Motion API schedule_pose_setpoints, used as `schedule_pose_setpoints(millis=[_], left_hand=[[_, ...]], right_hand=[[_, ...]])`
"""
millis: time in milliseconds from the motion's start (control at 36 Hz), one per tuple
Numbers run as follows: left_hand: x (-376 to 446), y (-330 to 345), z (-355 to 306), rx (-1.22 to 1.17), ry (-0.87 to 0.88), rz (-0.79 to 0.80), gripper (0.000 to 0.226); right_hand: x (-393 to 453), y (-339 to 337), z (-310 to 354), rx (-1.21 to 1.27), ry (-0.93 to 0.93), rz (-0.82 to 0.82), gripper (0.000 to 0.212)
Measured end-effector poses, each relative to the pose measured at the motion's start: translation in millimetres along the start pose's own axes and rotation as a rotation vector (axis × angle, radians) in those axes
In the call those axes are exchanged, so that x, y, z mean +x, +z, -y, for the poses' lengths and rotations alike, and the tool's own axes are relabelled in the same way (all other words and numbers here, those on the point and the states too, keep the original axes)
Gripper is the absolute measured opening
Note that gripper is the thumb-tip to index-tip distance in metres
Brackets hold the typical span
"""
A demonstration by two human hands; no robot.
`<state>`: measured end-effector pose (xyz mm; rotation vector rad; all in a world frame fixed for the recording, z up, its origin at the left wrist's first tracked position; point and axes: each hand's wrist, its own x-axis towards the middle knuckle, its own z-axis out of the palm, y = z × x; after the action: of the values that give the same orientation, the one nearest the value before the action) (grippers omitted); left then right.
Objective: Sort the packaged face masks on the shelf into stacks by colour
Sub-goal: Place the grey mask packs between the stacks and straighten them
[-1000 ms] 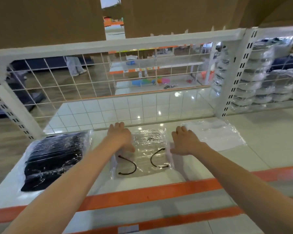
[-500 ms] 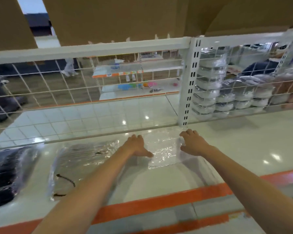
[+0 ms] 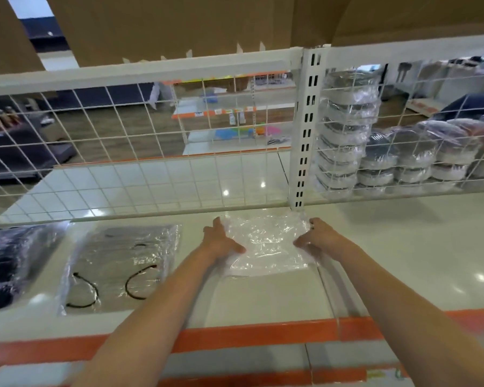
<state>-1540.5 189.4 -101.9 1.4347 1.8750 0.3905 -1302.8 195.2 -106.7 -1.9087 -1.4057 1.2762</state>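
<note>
A clear-wrapped stack of white masks (image 3: 266,243) lies on the white shelf (image 3: 389,247) by the upright post. My left hand (image 3: 221,238) holds its left edge, thumb over the top. On the right edge, my right hand (image 3: 320,237) grips the stack the same way. To the left lies a wrapped stack of grey masks (image 3: 118,255) with black ear loops. A wrapped stack of black masks (image 3: 9,261) sits at the far left, partly cut off by the frame.
A white wire grid (image 3: 151,152) backs the shelf, with a slotted post (image 3: 305,135) in it. Wrapped round containers (image 3: 347,141) are stacked behind the grid at right. An orange strip (image 3: 235,339) runs along the shelf's front edge. Cardboard boxes (image 3: 179,23) sit on the level above.
Both hands left the grey stack and moved right to the white stack, then closed on its two sides. The view swung right with them.
</note>
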Motion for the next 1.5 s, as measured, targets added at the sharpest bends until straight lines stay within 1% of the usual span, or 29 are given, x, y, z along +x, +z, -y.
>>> schedule_pose_setpoints(millis=[56,83,139,194,250,306,333,361,389,417,444,500,556,611,694,750,778,861,889,917,972,1000,1083,1167,1250,1333,1417,1444,1500], left_hand=[[-1.3,0.2,-2.1,-0.026,-0.049,-0.012,0.104],[-1.4,-0.6,-3.2,-0.038,-0.061,-0.009,0.101],[-2.7,-3.4,-4.6,-0.095,-0.066,0.002,0.095],[-4.5,-5.4,-1.9,-0.183,-0.080,0.027,0.082],[-13.5,-8.2,1.2,-0.248,-0.093,0.067,0.071],[-15.8,-8.0,9.5,-0.290,-0.084,0.097,0.070],[-16.6,-8.1,12.7,-0.314,-0.060,0.106,0.064],[-18.6,-8.3,14.8,-0.346,-0.014,0.086,0.052],[-22.1,-8.6,15.9,-0.388,0.046,0.042,0.040],[-25.0,-9.2,16.2,-0.431,0.118,-0.028,0.036],[-26.9,-9.9,16.5,-0.457,0.191,-0.100,0.041],[-33.4,-12.1,18.4,-0.495,0.327,-0.195,0.062],[-42.7,-14.5,22.5,-0.526,0.435,-0.197,0.071],[-49.7,-15.2,31.0,-0.495,0.478,-0.161,0.081],[-52.7,-9.4,45.1,-0.553,0.421,-0.155,0.099],[-53.8,-1.5,48.9,-0.683,0.337,-0.153,0.097],[-54.3,2.6,48.6,-0.757,0.302,-0.144,0.092],[-55.2,12.6,42.8,-0.917,0.252,-0.134,0.079],[-53.6,15.7,41.2,-0.943,0.252,-0.110,0.078],[-51.8,18.5,39.3,-0.969,0.257,-0.088,0.075],[-50.7,19.6,33.8,-0.965,0.277,-0.093,0.067],[-50.5,18.8,31.7,-0.948,0.296,-0.100,0.064],[-48.7,16.3,38.2,-0.922,0.345,-0.067,0.062],[-46.7,16.3,49.1,-0.918,0.325,-0.041,0.070],[-49.5,22.4,46.6,-0.884,0.310,-0.062,0.079],[-47.9,24.7,35.2,-0.825,0.311,-0.145,0.069],[-45.3,17.7,28.7,-0.758,0.364,-0.163,0.062],[-45.5,15.0,31.1,-0.740,0.376,-0.179,0.065],[-45.7,10.4,36.9,-0.691,0.380,-0.209,0.080]], right_hand=[[-2.4,-2.8,-0.2,0.058,0.014,0.027,0.028],[-3.7,-3.7,0.4,0.089,0.019,0.046,0.024],[-3.5,-4.4,1.4,0.117,0.041,0.094,0.029],[-6.6,-2.3,1.2,0.118,0.004,0.114,0.027],[-8.7,-0.7,-1.4,0.135,-0.046,0.120,0.037],[-17.8,3.4,-2.8,0.176,-0.098,0.099,0.030],[-19.9,5.4,-5.0,0.202,-0.120,0.098,0.034],[-22.6,6.7,-6.5,0.216,-0.164,0.088,0.037],[-24.9,8.1,-8.9,0.246,-0.208,0.082,0.033],[-29.4,9.8,-7.7,0.303,-0.260,0.066,0.032],[-32.7,10.8,-7.7,0.358,-0.301,0.057,0.040],[-38.0,10.7,-6.1,0.439,-0.393,0.047,0.055],[-41.7,10.7,-8.2,0.461,-0.453,0.071,0.065],[-44.9,10.8,-14.1,0.440,-0.456,0.111,0.067],[-48.6,13.5,-23.6,0.430,-0.395,0.118,0.078],[-48.4,18.0,-27.5,0.424,-0.389,0.097,0.083],[-47.2,21.0,-27.9,0.421,-0.385,0.081,0.081],[-45.6,32.0,-23.2,0.481,-0.378,0.028,0.064],[-43.7,35.2,-21.5,0.486,-0.382,0.010,0.063],[-41.9,37.1,-20.1,0.484,-0.388,-0.006,0.067],[-39.8,37.7,-17.5,0.479,-0.374,-0.016,0.079],[-39.0,36.9,-17.5,0.480,-0.369,-0.015,0.079],[-40.7,32.3,-20.3,0.513,-0.325,-0.022,0.071],[-39.8,29.5,-23.9,0.530,-0.299,-0.080,0.064],[-39.8,33.1,-23.7,0.562,-0.301,-0.063,0.066],[-40.0,37.0,-18.7,0.597,-0.347,-0.045,0.062],[-41.8,34.3,-13.9,0.636,-0.371,-0.055,0.049],[-42.1,32.4,-15.2,0.651,-0.372,-0.063,0.045],[-41.1,29.6,-19.6,0.627,-0.371,-0.086,0.049]])
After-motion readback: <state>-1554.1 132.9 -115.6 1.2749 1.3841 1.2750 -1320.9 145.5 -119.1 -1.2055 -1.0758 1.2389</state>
